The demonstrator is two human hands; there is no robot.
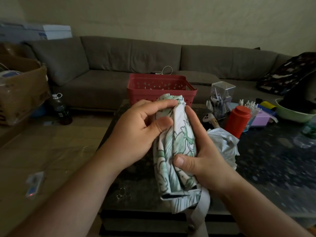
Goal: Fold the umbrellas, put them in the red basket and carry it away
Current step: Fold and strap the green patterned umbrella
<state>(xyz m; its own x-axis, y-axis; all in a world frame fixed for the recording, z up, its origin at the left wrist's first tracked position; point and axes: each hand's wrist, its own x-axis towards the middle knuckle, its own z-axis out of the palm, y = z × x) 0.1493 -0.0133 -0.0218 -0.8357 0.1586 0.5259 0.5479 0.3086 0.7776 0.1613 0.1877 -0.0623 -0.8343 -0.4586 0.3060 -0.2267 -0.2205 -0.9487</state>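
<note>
I hold a collapsed white umbrella with a green leaf print [177, 142] upright over the dark table. My right hand [200, 154] grips its lower body, thumb across the folds. My left hand [142, 129] pinches the cloth near its top between thumb and fingers. A strap with a button hangs from the umbrella's bottom edge. The red basket [160, 88] stands behind it at the table's far edge. A second pale umbrella [224, 142] lies on the table just right of my right hand, partly hidden.
On the dark speckled table [273, 159] stand a red canister [237, 120], a clear pen holder [220, 98], small bottles and a green bowl [294, 113]. A grey sofa [136, 57] runs behind. A cardboard box [20, 89] and a bottle [59, 106] sit at left.
</note>
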